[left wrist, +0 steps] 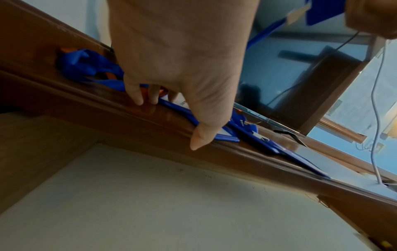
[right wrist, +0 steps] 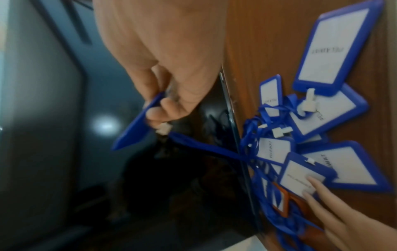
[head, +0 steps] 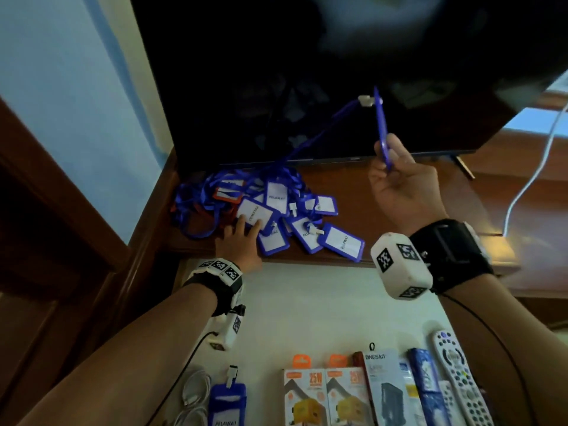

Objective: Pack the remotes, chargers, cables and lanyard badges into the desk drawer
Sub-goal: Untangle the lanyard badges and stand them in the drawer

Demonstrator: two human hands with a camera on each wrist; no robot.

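Note:
A heap of blue lanyard badges [head: 276,216] lies on the wooden desk top [head: 384,216], under a dark TV screen. My left hand [head: 242,238] presses flat on one badge [right wrist: 300,178] of the heap with straight fingers [left wrist: 137,95]. My right hand [head: 399,176] is raised and pinches a single blue badge [head: 381,127] edge-on, also seen in the right wrist view as a blue badge [right wrist: 137,122]. Its strap [head: 319,130] runs taut down into the heap. The open drawer [head: 307,302] below holds a badge [head: 226,404], charger boxes [head: 325,395] and a remote [head: 458,379].
The TV screen [head: 292,72] stands close behind the heap. A white cable [head: 534,167] hangs at the right. White coiled cables [head: 193,398] lie in the drawer's left front. One orange badge [head: 226,195] sits in the heap.

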